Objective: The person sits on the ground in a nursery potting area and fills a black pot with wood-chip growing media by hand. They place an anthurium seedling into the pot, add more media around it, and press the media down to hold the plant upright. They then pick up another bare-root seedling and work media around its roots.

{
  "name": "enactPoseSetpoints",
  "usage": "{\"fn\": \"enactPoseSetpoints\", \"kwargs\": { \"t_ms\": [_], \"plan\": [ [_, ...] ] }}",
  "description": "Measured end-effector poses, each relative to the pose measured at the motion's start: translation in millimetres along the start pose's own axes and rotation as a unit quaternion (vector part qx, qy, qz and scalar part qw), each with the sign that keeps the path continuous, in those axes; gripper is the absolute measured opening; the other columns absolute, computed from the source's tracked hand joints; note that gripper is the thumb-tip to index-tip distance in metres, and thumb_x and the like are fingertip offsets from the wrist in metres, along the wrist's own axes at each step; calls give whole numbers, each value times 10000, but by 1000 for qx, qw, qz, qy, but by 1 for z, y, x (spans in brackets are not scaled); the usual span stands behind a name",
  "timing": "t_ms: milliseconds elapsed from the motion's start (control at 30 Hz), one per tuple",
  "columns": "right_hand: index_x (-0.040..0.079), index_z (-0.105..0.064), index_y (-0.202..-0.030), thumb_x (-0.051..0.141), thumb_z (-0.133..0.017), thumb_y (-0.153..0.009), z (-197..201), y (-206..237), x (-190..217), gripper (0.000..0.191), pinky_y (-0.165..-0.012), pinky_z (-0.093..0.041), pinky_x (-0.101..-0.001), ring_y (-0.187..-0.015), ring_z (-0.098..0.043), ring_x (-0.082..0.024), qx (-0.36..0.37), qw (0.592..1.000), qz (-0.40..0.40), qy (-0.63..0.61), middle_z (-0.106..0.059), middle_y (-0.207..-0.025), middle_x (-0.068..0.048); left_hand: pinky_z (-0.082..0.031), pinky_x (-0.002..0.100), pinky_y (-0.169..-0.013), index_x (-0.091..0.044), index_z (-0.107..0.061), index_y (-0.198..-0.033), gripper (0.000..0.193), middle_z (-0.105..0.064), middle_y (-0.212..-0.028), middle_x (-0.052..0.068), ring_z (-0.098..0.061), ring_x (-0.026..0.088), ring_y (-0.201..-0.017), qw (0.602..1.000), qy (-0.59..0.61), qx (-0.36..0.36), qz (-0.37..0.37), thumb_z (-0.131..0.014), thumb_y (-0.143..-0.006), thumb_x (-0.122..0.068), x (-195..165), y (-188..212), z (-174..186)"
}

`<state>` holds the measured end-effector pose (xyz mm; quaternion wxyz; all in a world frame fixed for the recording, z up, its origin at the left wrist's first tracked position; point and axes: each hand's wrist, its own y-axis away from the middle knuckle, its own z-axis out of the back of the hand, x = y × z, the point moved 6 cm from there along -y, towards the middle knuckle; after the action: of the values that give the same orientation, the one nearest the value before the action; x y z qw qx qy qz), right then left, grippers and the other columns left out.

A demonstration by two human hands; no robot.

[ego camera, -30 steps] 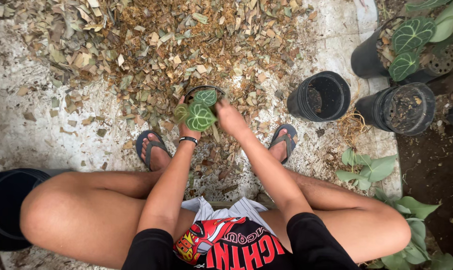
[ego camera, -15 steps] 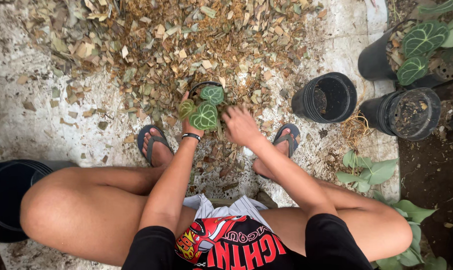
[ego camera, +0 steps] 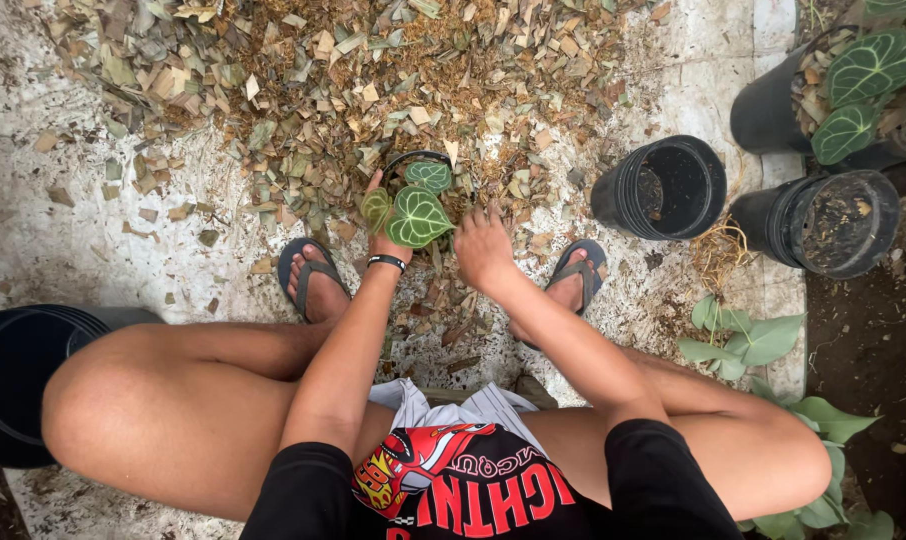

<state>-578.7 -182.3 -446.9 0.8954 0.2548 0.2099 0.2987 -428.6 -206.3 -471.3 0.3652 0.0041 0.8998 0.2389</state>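
I squat over a heap of dry leaf bits and bark chips (ego camera: 323,90) on a pale concrete floor. My left hand (ego camera: 385,240), with a black wristband, holds a small plant with heart-shaped, white-veined green leaves (ego camera: 413,212) upright in a small black pot (ego camera: 418,157), whose rim shows behind the leaves. My right hand (ego camera: 483,250) lies palm down on the chips just to the right of the plant, fingers spread, holding nothing I can see.
An empty black pot (ego camera: 663,188) lies on its side to the right. Another black pot (ego camera: 823,222) with soil and a potted veined-leaf plant (ego camera: 853,90) stand beyond it. A stack of black pots (ego camera: 13,380) sits by my left knee. Green leaves (ego camera: 743,340) grow at right.
My right hand has drawn back from the plant's top and dropped onto the chips at its right. The left hand still holds the plant in the pot.
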Motion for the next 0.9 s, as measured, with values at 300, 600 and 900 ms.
{"fn": "enactPoseSetpoints", "kwargs": {
  "t_ms": [300,600,900],
  "plan": [
    [36,-612,-1323,142,-667,-876,33,-13,-51,463,-1247,-235,-518,-1401,-465,-301,7,969,95,-228,-564,-1405,-159,-486,395,-1168,-200,-649,-1300,272,-674,-1301,18,-643,210,-1268,610,-764,79,-197,-708,-1038,-161,2,-6,-10],
    [-33,-632,-1220,-52,-596,-845,27,-53,-43,378,-1017,-512,-447,-1139,-625,-402,-131,887,63,-438,-601,-1302,-277,-448,376,-1072,12,-458,-1453,617,-366,-1595,121,-545,245,-1282,870,-451,17,-199,-719,-911,-128,-16,4,-10],
    [29,-667,-1164,120,-599,-975,41,-65,-46,221,-894,-536,-498,-1025,-658,-425,-195,896,28,-397,-685,-1140,-243,-509,399,-1073,-249,-476,-1492,595,-486,-1484,179,-567,303,-1255,980,-191,-2,-56,-654,-932,-155,10,-8,14]
  ]
}}
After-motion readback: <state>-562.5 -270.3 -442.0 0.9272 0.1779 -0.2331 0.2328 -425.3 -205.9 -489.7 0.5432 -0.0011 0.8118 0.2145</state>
